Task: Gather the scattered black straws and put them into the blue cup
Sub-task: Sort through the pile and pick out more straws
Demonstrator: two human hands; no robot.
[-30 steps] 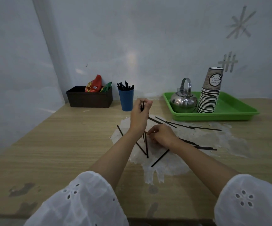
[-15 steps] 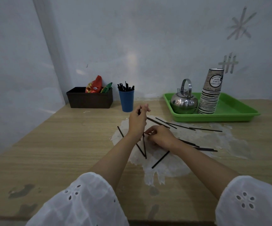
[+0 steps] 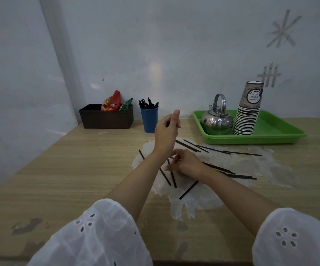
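Head camera looks down at a big wooden table [image 3: 78,169] by a pale wall. A rough white patch [image 3: 232,166] spreads over the middle of the table. At the back right sits a green tray [image 3: 251,140]. On the tray are a tall stack of paper cups [image 3: 248,112] and a shiny kettle [image 3: 215,121]. At the back left is a brown box [image 3: 105,120] with snack packets [image 3: 111,102] poking out.

Just beside the box stands the blue cup [image 3: 149,120]. A bunch of black straws [image 3: 147,104] stands in the cup, so part of the job looks done.

The left hand [image 3: 165,135] is up in the air, near the cup and a little to its right. Its fingers point up, straight and close together. A tiny dark bit shows by the palm. It may be a straw, but I cannot tell if the hand holds one.

The right hand [image 3: 188,164] is low on the white patch. Its fingers are bent, and the tips seem to pinch one of the loose straws [image 3: 188,190] lying there.

Many loose straws are left. Some lie under and beside the right hand. Some lie in a row near the front of the tray. One lies alone to the left of the arms. All of these need to be picked up and put in the cup, so the job looks about half done at best.
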